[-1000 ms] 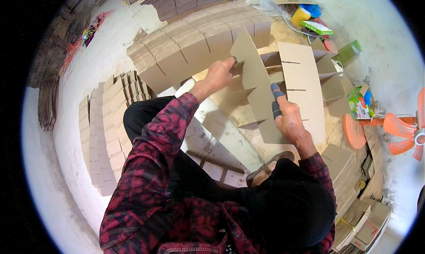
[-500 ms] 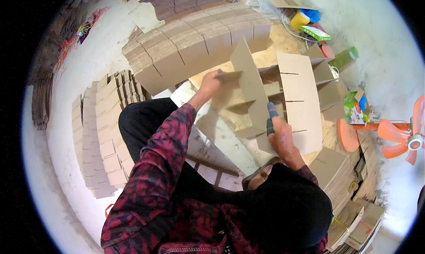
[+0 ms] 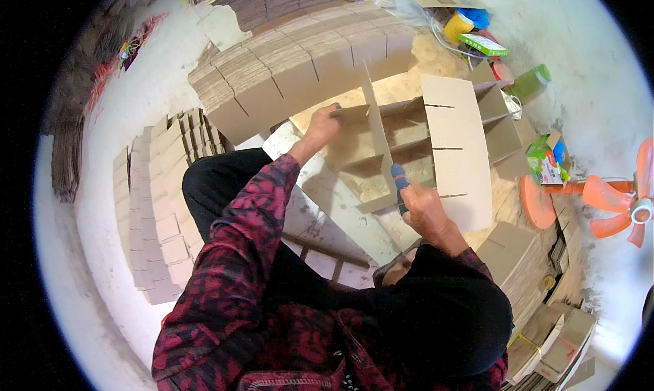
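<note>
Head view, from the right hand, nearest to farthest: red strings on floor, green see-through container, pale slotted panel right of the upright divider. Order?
From the right hand:
1. Pale slotted panel: right beside the hand, up and to its right.
2. Green see-through container: upper right, by the wall.
3. Red strings: far upper left, on the floor.

Right side: orange fan (image 3: pixel 606 195) with round base, against pale, stained wall (image 3: pixel 586 71). Near fan: opened green-and-white carton (image 3: pixel 543 162), blue item (image 3: pixel 559 152) inside. Farther up: green translucent container (image 3: pixel 528 85); green-and-white flat box (image 3: pixel 484 44) near yellow container (image 3: pixel 456 28); crumpled clear plastic (image 3: pixel 409 11). Upper left: red strands (image 3: pixel 104 72) on floor (image 3: pixel 163 47).
</note>
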Action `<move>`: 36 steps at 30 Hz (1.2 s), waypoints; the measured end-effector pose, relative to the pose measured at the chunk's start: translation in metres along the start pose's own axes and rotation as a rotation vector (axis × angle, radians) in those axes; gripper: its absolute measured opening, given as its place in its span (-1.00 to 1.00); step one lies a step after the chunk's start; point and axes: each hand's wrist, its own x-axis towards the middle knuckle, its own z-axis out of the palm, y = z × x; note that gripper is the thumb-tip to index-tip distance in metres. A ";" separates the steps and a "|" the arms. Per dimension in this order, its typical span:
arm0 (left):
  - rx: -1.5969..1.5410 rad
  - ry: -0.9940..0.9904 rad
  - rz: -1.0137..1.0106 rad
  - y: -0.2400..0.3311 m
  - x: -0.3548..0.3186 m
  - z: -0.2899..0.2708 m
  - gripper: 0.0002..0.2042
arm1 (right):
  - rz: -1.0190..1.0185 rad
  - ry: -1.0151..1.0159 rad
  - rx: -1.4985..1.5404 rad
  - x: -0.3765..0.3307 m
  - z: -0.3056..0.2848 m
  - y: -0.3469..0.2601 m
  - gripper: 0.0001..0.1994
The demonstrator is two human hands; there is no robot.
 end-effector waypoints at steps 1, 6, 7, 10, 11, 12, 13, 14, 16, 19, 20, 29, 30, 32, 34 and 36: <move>-0.020 -0.006 -0.001 0.005 -0.005 0.000 -0.74 | -0.006 0.006 0.011 -0.003 -0.001 -0.003 -0.84; -0.055 -0.058 -0.027 0.025 -0.028 -0.001 -0.79 | 0.210 -0.151 0.021 -0.007 -0.001 0.002 -0.61; -0.041 -0.042 -0.065 0.029 -0.029 0.002 -0.78 | 0.322 -0.237 0.026 -0.002 -0.002 0.000 -0.48; -0.034 0.018 -0.087 0.050 -0.033 0.017 -0.74 | 0.414 -0.408 0.031 0.009 -0.002 -0.001 -0.78; -0.030 0.078 -0.034 0.032 -0.024 0.004 -0.72 | 0.382 -0.316 0.053 0.012 -0.004 -0.007 -0.77; -0.031 0.132 0.017 0.018 -0.014 -0.011 -0.69 | 0.355 -0.229 0.075 0.011 -0.009 -0.013 -0.76; 0.094 0.245 0.041 0.008 -0.002 -0.031 -0.65 | 0.342 -0.150 0.091 0.004 -0.012 -0.014 -0.75; 0.210 0.358 0.072 0.004 0.007 -0.049 -0.61 | 0.237 0.095 0.065 -0.012 -0.013 0.004 -0.72; -0.110 0.502 0.021 0.042 -0.005 -0.059 -0.52 | 0.312 0.437 0.068 -0.043 -0.040 0.026 -0.67; -0.067 0.478 0.171 0.060 -0.016 -0.068 -0.55 | 0.570 0.594 -0.061 -0.087 -0.067 0.077 -0.57; 0.029 0.378 0.244 0.085 -0.032 -0.042 -0.56 | 0.629 0.605 -0.106 -0.112 -0.063 0.106 -0.57; 0.899 -0.770 0.220 0.180 -0.103 0.098 -0.80 | 0.790 0.302 0.881 -0.109 -0.073 0.118 -0.69; 0.922 -0.743 0.222 0.174 -0.104 0.098 -0.82 | 0.768 0.319 0.860 -0.113 -0.076 0.116 -0.71; 0.941 -0.720 0.249 0.167 -0.113 0.100 -0.85 | 0.751 0.422 0.840 -0.123 -0.098 0.094 -0.75; 0.959 -0.674 0.294 0.153 -0.125 0.085 -0.84 | 0.714 0.573 0.910 -0.125 -0.105 0.073 -0.78; 0.994 -0.639 0.301 0.153 -0.137 0.068 -0.84 | 0.644 0.544 0.736 -0.126 -0.113 0.055 -0.76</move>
